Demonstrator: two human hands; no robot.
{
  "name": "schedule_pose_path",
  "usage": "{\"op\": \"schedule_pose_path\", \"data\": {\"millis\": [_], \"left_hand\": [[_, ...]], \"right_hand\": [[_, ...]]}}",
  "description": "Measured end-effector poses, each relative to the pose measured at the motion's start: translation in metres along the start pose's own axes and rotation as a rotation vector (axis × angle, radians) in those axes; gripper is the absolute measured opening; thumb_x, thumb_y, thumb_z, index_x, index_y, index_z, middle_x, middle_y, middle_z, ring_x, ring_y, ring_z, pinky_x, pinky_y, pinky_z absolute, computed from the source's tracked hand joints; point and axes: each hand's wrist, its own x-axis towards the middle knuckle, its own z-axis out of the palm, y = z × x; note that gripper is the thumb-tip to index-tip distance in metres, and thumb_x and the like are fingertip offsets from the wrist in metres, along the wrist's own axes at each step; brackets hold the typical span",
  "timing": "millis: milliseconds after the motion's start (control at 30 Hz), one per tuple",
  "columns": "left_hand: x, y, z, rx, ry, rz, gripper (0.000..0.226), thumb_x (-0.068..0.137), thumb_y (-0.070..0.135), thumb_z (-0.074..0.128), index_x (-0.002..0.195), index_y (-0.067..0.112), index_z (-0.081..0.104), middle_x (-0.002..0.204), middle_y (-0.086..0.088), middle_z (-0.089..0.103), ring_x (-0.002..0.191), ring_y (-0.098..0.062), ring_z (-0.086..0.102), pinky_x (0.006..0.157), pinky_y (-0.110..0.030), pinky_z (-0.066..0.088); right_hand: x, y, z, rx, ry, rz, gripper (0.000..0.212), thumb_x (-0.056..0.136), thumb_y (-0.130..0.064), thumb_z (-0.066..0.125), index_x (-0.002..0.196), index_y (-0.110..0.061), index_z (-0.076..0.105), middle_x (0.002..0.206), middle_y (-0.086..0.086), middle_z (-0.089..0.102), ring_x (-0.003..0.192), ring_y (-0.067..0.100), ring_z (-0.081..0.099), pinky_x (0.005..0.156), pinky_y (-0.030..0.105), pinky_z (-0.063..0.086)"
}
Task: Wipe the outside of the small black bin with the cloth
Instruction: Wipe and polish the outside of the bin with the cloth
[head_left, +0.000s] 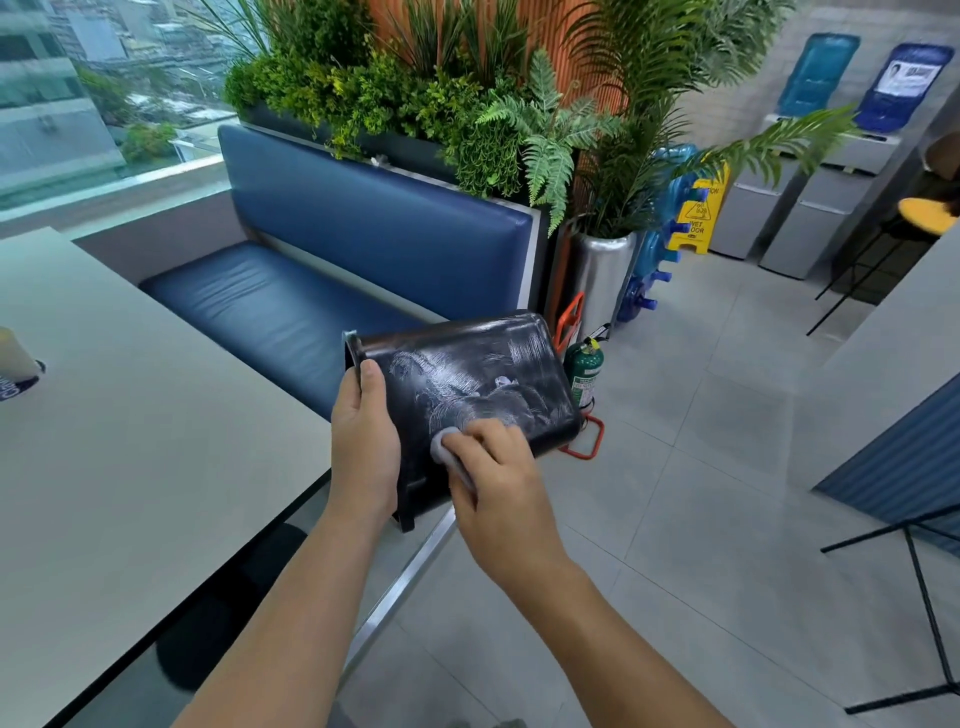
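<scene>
The small black bin (467, 374) is held in the air on its side, its rim to the left and its base to the right, with whitish wet streaks across its upper wall. My left hand (363, 441) grips the bin at the rim, thumb on the outside. My right hand (498, 473) holds a small grey cloth (444, 449) bunched under its fingers and presses it on the bin's near wall, close to the left hand. Most of the cloth is hidden under the fingers.
A grey table (130, 441) lies to the left with a cup (15, 364) at its edge. A blue bench (291, 306) stands behind the bin, planters above it. A green fire extinguisher (584, 374), a yellow wet-floor sign (698, 218) and water dispensers (810, 192) stand on the tiled floor at right.
</scene>
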Motion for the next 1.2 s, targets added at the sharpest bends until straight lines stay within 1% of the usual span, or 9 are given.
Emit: {"op": "schedule_pose_path", "data": {"millis": [167, 267, 367, 500, 667, 733, 900, 1033, 1200], "left_hand": [[-0.004, 0.000, 0.010, 0.029, -0.038, 0.006, 0.034, 0.103, 0.059, 0.046, 0.097, 0.039, 0.073, 0.103, 0.003, 0.074, 0.101, -0.017, 0.068, 0.108, -0.056, 0.053], [-0.006, 0.001, 0.010, 0.064, -0.029, 0.038, 0.034, 0.108, 0.052, 0.046, 0.092, 0.038, 0.073, 0.093, 0.008, 0.074, 0.090, -0.014, 0.067, 0.097, -0.048, 0.058], [-0.002, 0.002, 0.006, 0.088, -0.006, 0.066, 0.034, 0.108, 0.050, 0.047, 0.091, 0.036, 0.073, 0.089, 0.009, 0.072, 0.087, -0.015, 0.064, 0.094, -0.052, 0.055], [-0.006, 0.005, 0.010, 0.159, -0.011, 0.083, 0.035, 0.112, 0.042, 0.047, 0.088, 0.028, 0.067, 0.080, 0.013, 0.068, 0.079, -0.010, 0.062, 0.084, -0.037, 0.054], [-0.008, 0.011, 0.001, 0.187, 0.019, 0.109, 0.040, 0.105, 0.057, 0.045, 0.099, 0.028, 0.072, 0.100, -0.008, 0.077, 0.100, -0.034, 0.071, 0.097, -0.060, 0.057], [-0.006, 0.014, -0.004, 0.206, 0.033, 0.121, 0.043, 0.103, 0.059, 0.045, 0.099, 0.027, 0.073, 0.101, -0.012, 0.076, 0.100, -0.037, 0.070, 0.096, -0.063, 0.056], [-0.008, 0.014, -0.005, 0.243, 0.041, 0.134, 0.038, 0.108, 0.046, 0.046, 0.088, 0.018, 0.063, 0.077, -0.003, 0.061, 0.075, -0.015, 0.056, 0.078, -0.043, 0.052], [-0.007, 0.013, -0.009, 0.220, 0.052, 0.097, 0.037, 0.103, 0.038, 0.047, 0.091, 0.006, 0.058, 0.077, -0.011, 0.055, 0.073, -0.019, 0.050, 0.073, -0.042, 0.048], [-0.006, 0.015, -0.009, 0.258, 0.049, 0.115, 0.030, 0.105, 0.022, 0.046, 0.081, 0.005, 0.042, 0.071, -0.002, 0.041, 0.066, -0.014, 0.038, 0.064, -0.037, 0.035]], "right_hand": [[0.017, 0.006, -0.001, -0.002, 0.017, 0.053, 0.015, 0.097, -0.008, 0.069, 0.110, -0.014, 0.074, 0.103, 0.000, 0.060, 0.090, 0.023, 0.051, 0.078, 0.040, 0.050], [0.035, 0.015, -0.007, -0.024, 0.078, 0.079, 0.013, 0.097, -0.011, 0.069, 0.110, -0.012, 0.074, 0.102, 0.001, 0.061, 0.089, 0.025, 0.052, 0.078, 0.042, 0.050], [0.028, 0.008, -0.008, -0.027, 0.085, 0.077, 0.017, 0.094, -0.006, 0.070, 0.109, -0.010, 0.073, 0.102, 0.002, 0.061, 0.090, 0.025, 0.051, 0.080, 0.041, 0.049], [0.030, -0.016, 0.002, 0.023, -0.002, 0.021, 0.020, 0.091, -0.004, 0.069, 0.109, -0.012, 0.074, 0.103, 0.003, 0.061, 0.088, 0.026, 0.051, 0.080, 0.039, 0.048], [0.061, 0.004, -0.012, 0.001, 0.015, 0.120, 0.014, 0.095, -0.011, 0.068, 0.107, -0.012, 0.074, 0.102, 0.002, 0.060, 0.092, 0.026, 0.051, 0.082, 0.044, 0.049], [0.050, 0.002, -0.017, 0.001, 0.004, 0.107, 0.016, 0.092, -0.009, 0.069, 0.108, -0.011, 0.074, 0.102, 0.002, 0.059, 0.092, 0.026, 0.051, 0.084, 0.043, 0.049], [0.041, -0.025, -0.003, 0.029, -0.078, 0.047, 0.022, 0.089, -0.006, 0.071, 0.109, -0.013, 0.074, 0.100, 0.000, 0.059, 0.090, 0.025, 0.049, 0.078, 0.040, 0.048], [0.068, -0.012, -0.003, -0.008, -0.067, 0.103, 0.017, 0.093, -0.013, 0.070, 0.109, -0.013, 0.074, 0.102, 0.001, 0.058, 0.093, 0.024, 0.049, 0.081, 0.042, 0.049], [0.067, -0.021, 0.002, -0.014, -0.042, 0.123, 0.016, 0.090, -0.008, 0.069, 0.106, -0.012, 0.073, 0.101, 0.002, 0.058, 0.091, 0.024, 0.048, 0.081, 0.039, 0.047]]}}
